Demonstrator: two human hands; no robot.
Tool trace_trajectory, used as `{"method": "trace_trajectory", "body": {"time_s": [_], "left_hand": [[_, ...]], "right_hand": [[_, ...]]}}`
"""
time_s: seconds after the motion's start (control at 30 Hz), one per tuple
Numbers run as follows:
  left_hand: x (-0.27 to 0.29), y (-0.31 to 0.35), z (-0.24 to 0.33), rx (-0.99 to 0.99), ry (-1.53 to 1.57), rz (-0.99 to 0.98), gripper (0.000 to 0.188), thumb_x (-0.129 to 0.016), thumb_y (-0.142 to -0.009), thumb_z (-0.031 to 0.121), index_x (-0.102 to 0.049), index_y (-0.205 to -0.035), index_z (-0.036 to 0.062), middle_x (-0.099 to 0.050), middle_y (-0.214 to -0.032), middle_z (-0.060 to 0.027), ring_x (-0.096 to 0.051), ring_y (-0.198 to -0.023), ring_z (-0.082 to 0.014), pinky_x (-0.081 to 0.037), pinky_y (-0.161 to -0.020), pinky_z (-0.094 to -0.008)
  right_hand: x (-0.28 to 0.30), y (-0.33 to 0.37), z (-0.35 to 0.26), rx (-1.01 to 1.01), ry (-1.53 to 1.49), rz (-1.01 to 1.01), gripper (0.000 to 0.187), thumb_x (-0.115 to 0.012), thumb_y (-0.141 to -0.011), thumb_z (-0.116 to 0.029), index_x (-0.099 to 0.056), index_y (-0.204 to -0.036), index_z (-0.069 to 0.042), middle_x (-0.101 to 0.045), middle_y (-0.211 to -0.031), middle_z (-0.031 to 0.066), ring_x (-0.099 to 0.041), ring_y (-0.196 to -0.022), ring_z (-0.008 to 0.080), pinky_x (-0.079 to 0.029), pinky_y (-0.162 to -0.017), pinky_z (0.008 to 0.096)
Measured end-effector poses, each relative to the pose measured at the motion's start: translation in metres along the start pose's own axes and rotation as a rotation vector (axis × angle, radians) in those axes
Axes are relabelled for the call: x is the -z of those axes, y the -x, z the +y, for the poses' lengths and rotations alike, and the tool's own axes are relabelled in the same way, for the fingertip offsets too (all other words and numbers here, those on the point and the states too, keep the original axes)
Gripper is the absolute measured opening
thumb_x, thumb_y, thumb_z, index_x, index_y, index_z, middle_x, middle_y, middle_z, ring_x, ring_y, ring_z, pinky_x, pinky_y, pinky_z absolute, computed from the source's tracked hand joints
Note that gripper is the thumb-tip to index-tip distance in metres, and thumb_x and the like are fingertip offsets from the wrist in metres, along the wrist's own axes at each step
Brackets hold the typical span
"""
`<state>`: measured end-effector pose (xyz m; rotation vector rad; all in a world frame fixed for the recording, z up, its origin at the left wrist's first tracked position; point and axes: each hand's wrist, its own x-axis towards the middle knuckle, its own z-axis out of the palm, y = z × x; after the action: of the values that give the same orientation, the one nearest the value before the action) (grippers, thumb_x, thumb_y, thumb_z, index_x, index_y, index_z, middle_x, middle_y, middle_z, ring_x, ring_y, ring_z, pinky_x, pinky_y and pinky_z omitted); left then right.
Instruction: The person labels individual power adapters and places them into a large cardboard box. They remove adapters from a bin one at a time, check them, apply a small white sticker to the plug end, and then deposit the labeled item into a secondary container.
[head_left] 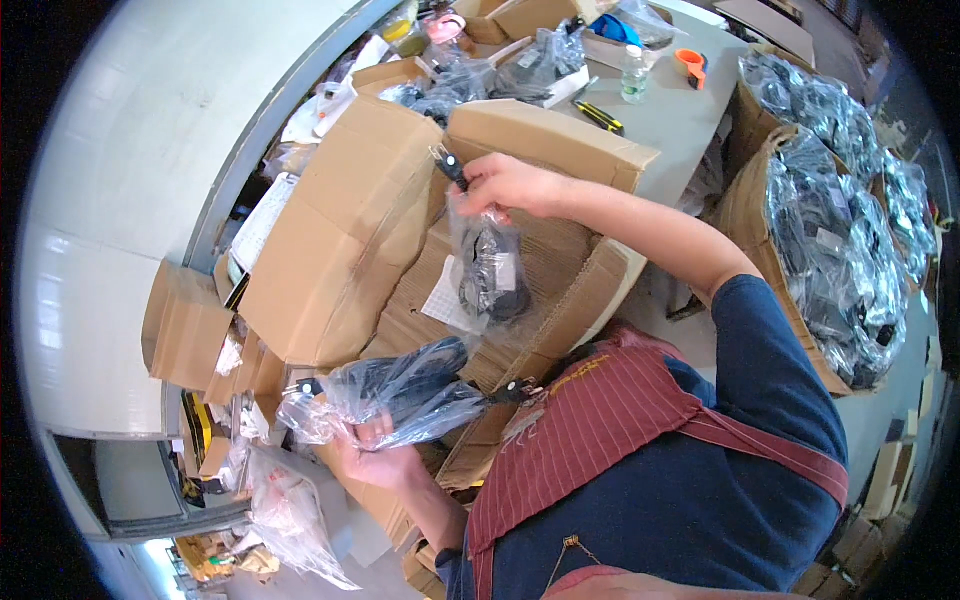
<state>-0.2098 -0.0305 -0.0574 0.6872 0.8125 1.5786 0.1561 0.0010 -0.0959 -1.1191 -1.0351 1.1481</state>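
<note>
My left hand (375, 450) is closed on a clear plastic bag of black straps (400, 390) above the near left of an open cardboard box. A metal-tipped black strap end (515, 390) sticks out of that bag. Over the box's middle, my right hand (510, 187) pinches the top of a second bag of black straps (490, 265), which hangs down and bears a white label. From its top juts a black strap end with a metal buckle (448, 165). Behind the hanging bag, a white printed sheet (445, 300) lies on the brown cardboard of the box (340, 240).
A grey table (670, 120) holds a yellow-black utility knife (600, 118), a clear bottle (634, 75) and an orange tape dispenser (692, 68). To the right stand cartons full of bagged black goods (830, 250). More bagged goods (470, 85) lie beyond the box.
</note>
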Motion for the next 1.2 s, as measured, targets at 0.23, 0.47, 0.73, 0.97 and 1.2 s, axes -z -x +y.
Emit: {"method": "trace_trajectory", "body": {"time_s": [0.23, 0.47, 0.73, 0.97, 1.2], "left_hand": [[0.022, -0.030, 0.003, 0.067, -0.182, -0.395, 0.042, -0.057, -0.092, 0.038, -0.058, -0.118, 0.0049, -0.049, -0.082, -0.0026, -0.054, -0.083, -0.0177, -0.050, -0.092, -0.0444], [-0.057, -0.015, -0.013, 0.108, -0.222, -0.231, 0.033, -0.054, -0.096, 0.032, -0.058, -0.115, 0.0053, -0.050, -0.077, 0.0000, -0.053, -0.073, -0.0136, -0.051, -0.076, -0.0335], [-0.102, -0.001, -0.027, 0.111, -0.228, -0.389, 0.030, -0.054, -0.096, 0.029, -0.059, -0.113, 0.0055, -0.049, -0.075, 0.0013, -0.050, -0.069, -0.0119, -0.048, -0.071, -0.0315], [-0.134, 0.048, -0.020, 0.019, -0.249, -0.398, 0.026, -0.053, -0.096, 0.027, -0.059, -0.111, 0.0057, -0.048, -0.073, 0.0024, -0.048, -0.066, -0.0105, -0.046, -0.067, -0.0298], [-0.178, 0.106, -0.011, -0.087, -0.310, -0.407, 0.023, -0.053, -0.096, 0.024, -0.059, -0.109, 0.0059, -0.046, -0.071, 0.0036, -0.045, -0.062, -0.0091, -0.043, -0.063, -0.0280]], "right_hand": [[0.003, 0.083, -0.108, 0.165, -0.384, 0.137, 0.027, -0.071, -0.082, -0.005, -0.064, -0.107, 0.002, -0.052, -0.068, -0.0006, -0.045, -0.049, 0.0067, -0.035, -0.043, 0.0247], [0.045, 0.202, -0.226, 0.579, -0.350, 0.442, 0.019, -0.066, -0.089, -0.012, -0.064, -0.103, 0.001, -0.059, -0.068, 0.0010, -0.052, -0.048, 0.0097, -0.038, -0.044, 0.0224], [0.127, 0.371, -0.294, 0.680, -0.017, 0.777, 0.013, -0.061, -0.097, -0.014, -0.063, -0.088, -0.006, -0.058, -0.068, -0.0045, -0.053, -0.056, 0.0047, -0.040, -0.051, 0.0188], [0.238, 0.432, -0.293, 0.712, 0.105, 1.080, 0.013, -0.063, -0.095, -0.012, -0.061, -0.082, -0.008, -0.056, -0.064, -0.0025, -0.051, -0.054, 0.0085, -0.040, -0.052, 0.0226], [0.303, 0.455, -0.287, 0.882, 0.140, 1.083, 0.010, -0.064, -0.093, -0.010, -0.060, -0.087, -0.003, -0.060, -0.071, 0.0023, -0.056, -0.057, 0.0111, -0.043, -0.052, 0.0244]]}}
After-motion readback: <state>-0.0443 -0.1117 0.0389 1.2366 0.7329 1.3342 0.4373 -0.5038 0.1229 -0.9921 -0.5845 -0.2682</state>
